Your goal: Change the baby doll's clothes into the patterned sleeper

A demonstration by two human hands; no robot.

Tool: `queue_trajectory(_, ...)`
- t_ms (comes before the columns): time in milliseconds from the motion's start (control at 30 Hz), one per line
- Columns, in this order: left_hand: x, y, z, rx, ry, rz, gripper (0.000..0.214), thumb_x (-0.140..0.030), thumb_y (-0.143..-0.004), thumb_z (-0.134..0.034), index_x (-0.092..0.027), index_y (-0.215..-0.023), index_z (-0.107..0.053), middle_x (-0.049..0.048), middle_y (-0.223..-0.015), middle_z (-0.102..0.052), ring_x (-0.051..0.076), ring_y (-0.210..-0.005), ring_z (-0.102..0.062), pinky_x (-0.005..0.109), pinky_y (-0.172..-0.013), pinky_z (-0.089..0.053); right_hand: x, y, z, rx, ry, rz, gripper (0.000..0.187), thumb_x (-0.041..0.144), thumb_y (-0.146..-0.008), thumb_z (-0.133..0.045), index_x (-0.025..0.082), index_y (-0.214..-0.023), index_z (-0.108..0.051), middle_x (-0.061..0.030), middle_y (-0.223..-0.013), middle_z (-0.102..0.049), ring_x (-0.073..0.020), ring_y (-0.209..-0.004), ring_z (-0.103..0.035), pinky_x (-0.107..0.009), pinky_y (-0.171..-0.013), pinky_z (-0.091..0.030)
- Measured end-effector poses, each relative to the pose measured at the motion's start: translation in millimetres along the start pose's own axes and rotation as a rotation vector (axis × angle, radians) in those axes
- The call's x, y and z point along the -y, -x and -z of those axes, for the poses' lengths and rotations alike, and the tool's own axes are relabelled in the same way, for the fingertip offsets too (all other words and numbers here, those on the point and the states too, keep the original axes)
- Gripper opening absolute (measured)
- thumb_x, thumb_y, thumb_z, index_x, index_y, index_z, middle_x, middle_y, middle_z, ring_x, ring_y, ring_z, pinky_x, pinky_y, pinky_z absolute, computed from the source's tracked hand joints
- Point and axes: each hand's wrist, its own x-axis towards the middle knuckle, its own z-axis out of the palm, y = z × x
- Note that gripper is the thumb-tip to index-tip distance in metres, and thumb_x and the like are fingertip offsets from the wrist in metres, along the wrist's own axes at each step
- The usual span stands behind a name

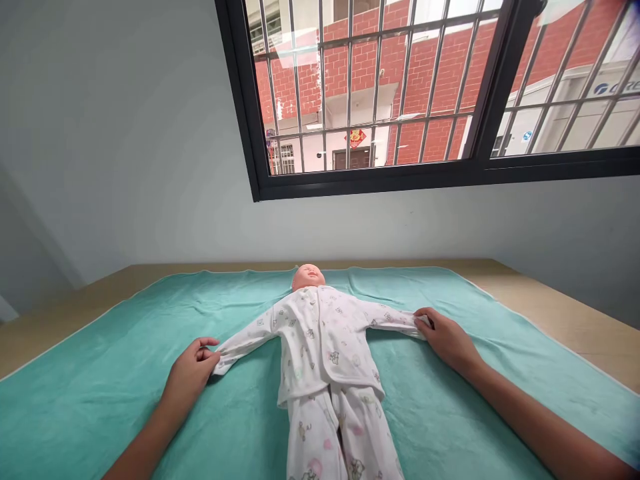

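Observation:
A baby doll (325, 347) in a white printed top and trousers lies on its back on a teal blanket (125, 373), head toward the wall, arms spread sideways. My left hand (193, 373) pinches the cuff of the doll's sleeve on the left. My right hand (445, 337) grips the end of the sleeve on the right. Both sleeves are stretched out flat.
The blanket covers a wooden table (565, 313) that stands against a pale wall. Above it is a black-framed barred window (400, 87) looking onto a red brick building. Bare wood shows along the table's left, back and right edges.

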Motion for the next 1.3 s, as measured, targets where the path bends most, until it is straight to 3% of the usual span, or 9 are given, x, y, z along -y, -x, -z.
queue_trajectory(367, 12.6, -2.1, -7.6, -0.083, -0.383, -0.087, 0.033, -0.035, -0.080, -0.045, -0.020, -0.106, -0.058, 0.0007, -0.075, -0.064, 0.021, -0.073, -0.063, 0.029, -0.069, -0.047, -1.7, -1.5, -5.5, -0.118, 0.021, 0.118, 0.033, 0.042, -0.091, -0.040, 0.023, -0.097, -0.066, -0.0091, -0.106, -0.061, -0.0243, -0.092, -0.061, -0.035, -0.080, -0.047)
queue_trajectory(500, 11.3, 2.2, -15.4, -0.154, -0.360, -0.446, 0.042, -0.043, -0.087, -0.040, -0.017, -0.111, -0.062, 0.0113, -0.116, -0.067, 0.028, -0.114, -0.059, 0.038, -0.099, -0.045, 14.9, 6.5, -3.2, -0.209, -0.015, 0.356, 0.032, 0.039, -0.094, -0.039, 0.021, -0.095, -0.065, -0.0127, -0.112, -0.058, -0.0270, -0.102, -0.057, -0.039, -0.090, -0.045)
queue_trajectory(567, 7.6, 8.1, -18.8, -0.047, -0.363, -0.642, 0.042, -0.044, -0.090, -0.039, -0.021, -0.113, -0.066, 0.0093, -0.132, -0.061, 0.027, -0.130, -0.049, 0.040, -0.110, -0.036, 29.2, 10.9, -2.9, -0.167, -0.120, 0.426, 0.029, 0.036, -0.095, -0.038, 0.022, -0.096, -0.063, -0.0116, -0.108, -0.061, -0.0257, -0.100, -0.058, -0.038, -0.090, -0.046)
queue_trajectory(667, 2.5, 15.0, -19.1, 0.149, -0.393, -0.705, 0.039, -0.045, -0.093, -0.039, -0.027, -0.090, -0.074, 0.0028, -0.112, -0.073, 0.024, -0.122, -0.056, 0.034, -0.104, -0.040, 60.1, 14.0, -4.0, -0.089, -0.267, 0.423, 0.026, 0.035, -0.095, -0.040, 0.022, -0.100, -0.062, -0.0102, -0.106, -0.063, -0.0239, -0.097, -0.060, -0.036, -0.087, -0.047)
queue_trajectory(767, -4.5, 13.7, -17.0, -0.012, -0.393, -0.581, 0.052, -0.051, -0.092, -0.036, -0.023, -0.063, -0.069, 0.0044, -0.073, -0.073, 0.022, -0.081, -0.067, 0.029, -0.074, -0.047, 103.9, 9.8, -6.2, -0.001, -0.379, 0.373, 0.026, 0.035, -0.093, -0.040, 0.021, -0.099, -0.062, -0.0081, -0.104, -0.065, -0.0206, -0.090, -0.062, -0.031, -0.081, -0.048)
queue_trajectory(867, -26.5, 4.8, -23.8, -0.146, -0.256, -0.449, 0.054, -0.057, -0.089, -0.036, -0.021, -0.064, -0.068, 0.0029, -0.060, -0.067, 0.019, -0.059, -0.059, 0.028, -0.060, -0.039, 153.3, -4.3, -11.0, 0.068, -0.365, 0.268, 0.027, 0.033, -0.091, -0.039, 0.019, -0.090, -0.063, -0.0047, -0.093, -0.069, -0.0178, -0.086, -0.062, -0.026, -0.078, -0.046)
queue_trajectory(1033, -99.7, -19.4, -69.6, -0.032, 0.156, -0.293, 0.037, -0.047, -0.081, -0.047, -0.018, -0.076, -0.069, 0.0029, -0.066, -0.068, 0.021, -0.067, -0.062, 0.027, -0.064, -0.041, 215.2, -37.7, -27.1, 0.160, -0.239, 0.169, 0.040, 0.042, -0.092, -0.039, 0.017, -0.078, -0.067, -0.0093, -0.081, -0.073, -0.0208, -0.075, -0.065, -0.027, -0.064, -0.043)
queue_trajectory(1167, -145.3, -39.8, -115.4, 0.082, 0.222, -0.340, 0.029, -0.035, -0.075, -0.051, -0.016, -0.078, -0.073, 0.0064, -0.079, -0.074, 0.022, -0.077, -0.065, 0.027, -0.069, -0.044, 239.2, -51.7, -34.5, 0.225, -0.108, 0.109, 0.034, 0.044, -0.082, -0.057, 0.014, -0.083, -0.074, -0.0197, -0.093, -0.074, -0.0312, -0.085, -0.069, -0.032, -0.067, -0.047)
queue_trajectory(1300, -155.3, -47.9, -141.3, 0.144, 0.235, -0.342, 0.019, -0.023, -0.068, -0.056, -0.016, -0.059, -0.071, 0.0064, -0.066, -0.072, 0.022, -0.071, -0.063, 0.027, -0.066, -0.041, 243.9, -54.5, -36.2, 0.246, -0.077, 0.105, 0.029, 0.038, -0.078, -0.062, 0.015, -0.089, -0.075, -0.0200, -0.101, -0.074, -0.0328, -0.094, -0.069, -0.033, -0.072, -0.048)
